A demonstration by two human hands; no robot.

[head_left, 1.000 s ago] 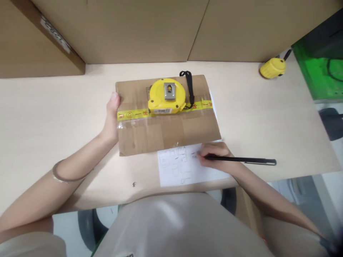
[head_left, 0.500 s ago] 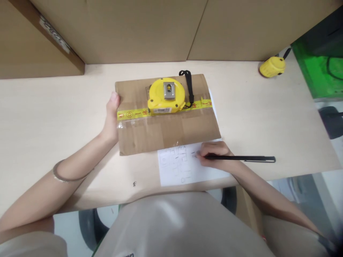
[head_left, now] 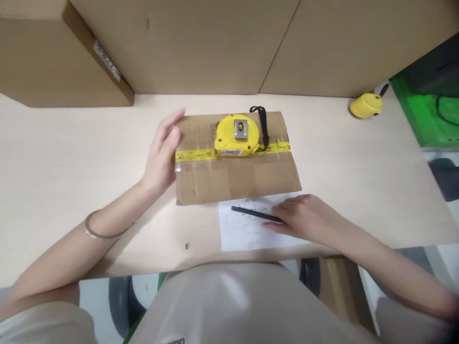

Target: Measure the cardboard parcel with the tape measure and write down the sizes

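Observation:
A flat cardboard box [head_left: 211, 184], wrapped with yellow printed tape, lies on the table over the upper part of a white paper. My left hand [head_left: 163, 153] grips the box's left edge, thumb at the edge and a finger stretched along its far corner. A yellow tape measure [head_left: 227, 134] rests on top of the box, its black wrist strap [head_left: 263, 126] trailing to the right. Over the white paper [head_left: 233, 236], which bears handwritten marks, my right hand [head_left: 301, 217] is closed on a black pen [head_left: 256, 213]. The pen points left, lying nearly flat above the sheet.
Large cardboard boxes [head_left: 201, 52] stand along the back of the table [head_left: 358, 177], with another box [head_left: 64, 67] at the left. A second yellow tape measure [head_left: 366, 106] sits at the back right, near a green surface [head_left: 412, 114]. The table's front edge meets my body.
The pen has turned from pointing right to pointing left in my right hand, which has drawn back slightly. More of my left hand's fingers show at the box. The view has shifted a little.

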